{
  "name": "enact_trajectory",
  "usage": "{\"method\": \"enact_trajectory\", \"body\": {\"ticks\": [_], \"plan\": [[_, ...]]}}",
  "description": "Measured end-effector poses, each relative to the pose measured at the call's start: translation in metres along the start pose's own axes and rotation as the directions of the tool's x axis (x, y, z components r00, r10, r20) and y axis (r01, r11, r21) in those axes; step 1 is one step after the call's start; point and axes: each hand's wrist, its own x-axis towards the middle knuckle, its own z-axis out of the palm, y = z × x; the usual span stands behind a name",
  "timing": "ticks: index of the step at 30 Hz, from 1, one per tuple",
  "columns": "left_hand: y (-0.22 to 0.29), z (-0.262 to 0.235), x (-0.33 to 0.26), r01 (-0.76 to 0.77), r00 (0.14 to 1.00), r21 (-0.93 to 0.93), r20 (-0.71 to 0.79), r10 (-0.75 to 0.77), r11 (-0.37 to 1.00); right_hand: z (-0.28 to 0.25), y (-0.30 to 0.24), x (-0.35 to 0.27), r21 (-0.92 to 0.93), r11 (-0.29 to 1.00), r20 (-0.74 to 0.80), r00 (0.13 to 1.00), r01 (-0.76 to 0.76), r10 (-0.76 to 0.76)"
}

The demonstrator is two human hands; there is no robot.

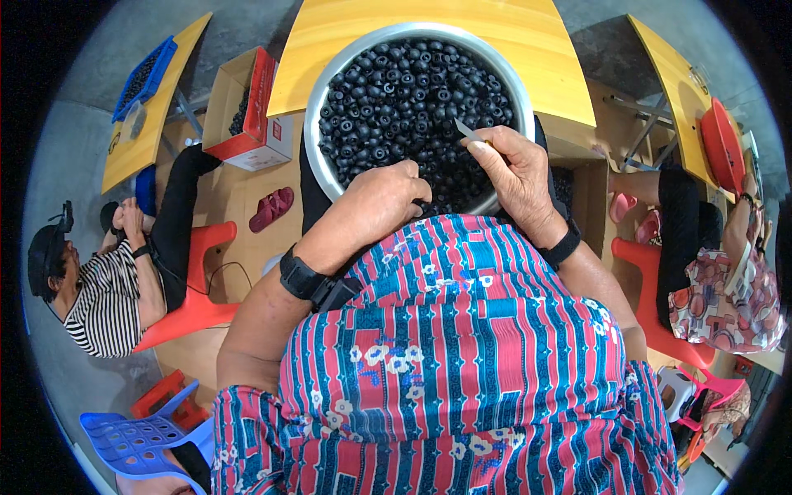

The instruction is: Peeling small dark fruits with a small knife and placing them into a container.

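While the left hand (383, 193) curls over round black pieces (381, 82) in the silver metal bowl (313, 144) (can't tell if gripping one), the right hand (523, 169) pinches a small pointed silver blade (465, 129). I'd guess cutting; next needs piece meeting blade.

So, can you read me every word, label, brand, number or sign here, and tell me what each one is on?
Cardboard box, red and white: small printed marks on its side, too small to read.
Metal bowl: no lettering that I can see.
Knife in the right hand: no lettering that I can make out.
I can't quote any text from this picture.
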Motion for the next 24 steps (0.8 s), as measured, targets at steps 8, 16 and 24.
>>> {"method": "enact_trajectory", "body": {"ticks": [8,16,24], "plan": [[-0.003,0.004,0.007,-0.015,0.961,-0.650,-0.218,-0.167,0.759,-0.002,-0.005,0.000,0.032,0.999,0.054,0.999,-0.009,0.007],[-0.002,0.014,0.001,0.122,0.945,-0.981,0.068,-0.320,0.153,-0.004,-0.004,0.000,0.043,0.999,0.139,0.990,-0.003,-0.003],[0.000,0.014,0.007,0.056,0.971,-0.933,-0.031,-0.237,0.355,0.000,-0.002,0.001,0.157,0.987,0.264,0.964,-0.014,-0.029]]}}
